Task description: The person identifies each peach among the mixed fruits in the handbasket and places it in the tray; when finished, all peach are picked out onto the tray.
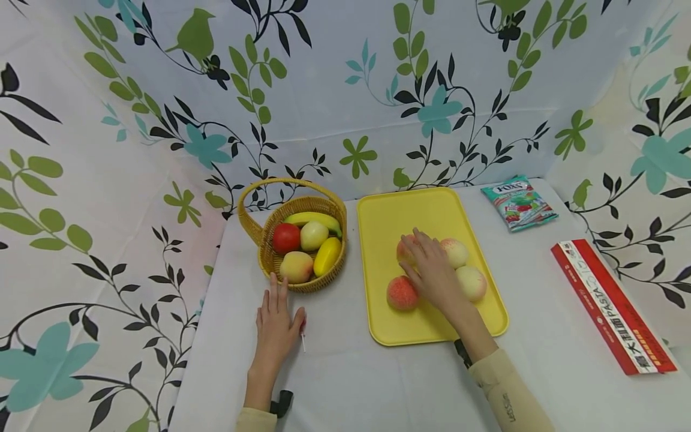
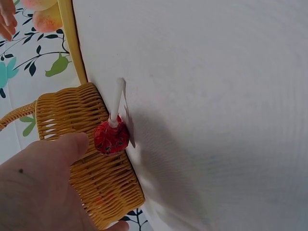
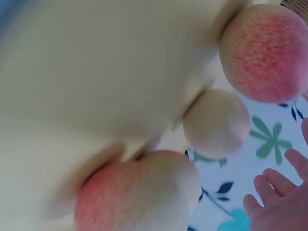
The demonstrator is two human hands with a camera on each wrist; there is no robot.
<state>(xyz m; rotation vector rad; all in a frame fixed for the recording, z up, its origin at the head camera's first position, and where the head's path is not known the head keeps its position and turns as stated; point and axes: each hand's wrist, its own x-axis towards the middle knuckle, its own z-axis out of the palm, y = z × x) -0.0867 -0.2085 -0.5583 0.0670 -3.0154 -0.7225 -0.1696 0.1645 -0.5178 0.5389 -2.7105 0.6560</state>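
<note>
My left hand [image 1: 275,324] is open on the near side of a wicker basket [image 1: 264,249], its fingertips right at the basket's edge. Beside the thumb, a lollipop [image 2: 111,137] in a red wrapper lies on the table, its white stick pointing away from the basket in the left wrist view. My right hand [image 1: 432,273] reaches over the yellow tray [image 1: 378,216] with spread fingers, holding nothing. Around it are a red peach [image 1: 402,293], a pale peach [image 1: 472,283] and another pale one [image 1: 455,252]. A further peach [image 1: 406,249] is partly hidden by the fingers.
The basket holds a banana [image 1: 313,221], a red fruit [image 1: 286,238], a pale green fruit [image 1: 314,235], a yellow fruit [image 1: 327,257] and a peach [image 1: 296,267]. On the right lie a candy bag [image 1: 519,203] and a long red pasta box [image 1: 612,306]. Patterned cloth stands behind the table.
</note>
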